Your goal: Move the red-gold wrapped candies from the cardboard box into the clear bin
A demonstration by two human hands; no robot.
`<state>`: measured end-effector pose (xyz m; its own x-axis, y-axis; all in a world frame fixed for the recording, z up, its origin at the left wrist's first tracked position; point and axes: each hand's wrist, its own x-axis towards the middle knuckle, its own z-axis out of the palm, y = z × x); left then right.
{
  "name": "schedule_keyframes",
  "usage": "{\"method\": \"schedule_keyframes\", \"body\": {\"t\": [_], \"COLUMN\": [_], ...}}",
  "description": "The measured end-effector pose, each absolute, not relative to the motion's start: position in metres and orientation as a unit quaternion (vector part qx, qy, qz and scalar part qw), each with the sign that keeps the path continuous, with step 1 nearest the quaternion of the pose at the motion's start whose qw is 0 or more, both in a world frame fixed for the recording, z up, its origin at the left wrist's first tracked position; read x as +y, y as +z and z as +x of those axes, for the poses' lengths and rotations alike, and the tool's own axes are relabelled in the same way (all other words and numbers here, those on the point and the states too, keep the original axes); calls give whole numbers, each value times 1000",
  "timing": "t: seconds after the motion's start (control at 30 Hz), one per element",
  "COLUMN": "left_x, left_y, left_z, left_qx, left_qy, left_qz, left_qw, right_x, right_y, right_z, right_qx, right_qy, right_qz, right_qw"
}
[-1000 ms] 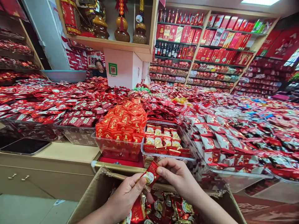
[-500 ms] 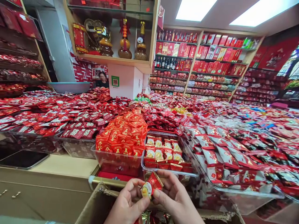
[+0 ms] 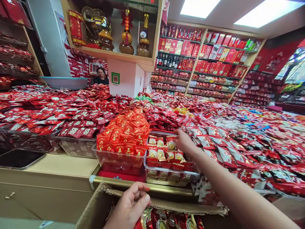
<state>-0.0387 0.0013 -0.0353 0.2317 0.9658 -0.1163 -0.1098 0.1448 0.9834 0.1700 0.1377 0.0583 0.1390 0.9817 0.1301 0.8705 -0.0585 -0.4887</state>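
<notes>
My right hand [image 3: 181,140] is stretched forward over a clear plastic bin [image 3: 166,178] filled with rows of small red snack packets [image 3: 160,154] that have a yellow circle on them. Its fingertips rest on one red snack packet [image 3: 170,144] in the bin's far row. My left hand [image 3: 130,205] hovers low over an open cardboard box [image 3: 95,206], fingers loosely curled with nothing in them. More of the same packets [image 3: 164,221] lie inside the box.
A second clear bin [image 3: 119,160] heaped with orange-red packets [image 3: 126,130] stands to the left. Piles of red packets cover the counter all around. A black scale tray [image 3: 17,158] sits at the left. Shelves of red boxes and bottles [image 3: 205,54] line the back wall, and a person [image 3: 101,76] sits far behind.
Both hands held one red packet over the box. My right hand has since carried it forward into the clear bin, while my left hand let go and stayed above the box.
</notes>
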Motion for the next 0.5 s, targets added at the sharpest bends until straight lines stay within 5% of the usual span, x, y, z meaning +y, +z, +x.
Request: {"method": "schedule_keyframes", "body": {"t": [0.23, 0.5], "left_x": [1, 3], "left_y": [-31, -27], "left_z": [-41, -44], "left_qx": [445, 445], "left_qy": [425, 384], "left_qz": [519, 561], "left_qw": [593, 583], "right_x": [150, 135], "right_y": [36, 38], "right_z": [163, 159], "right_qx": [-662, -710], "right_qy": [101, 44], "right_qz": [-739, -700], "right_qw": [70, 67]}}
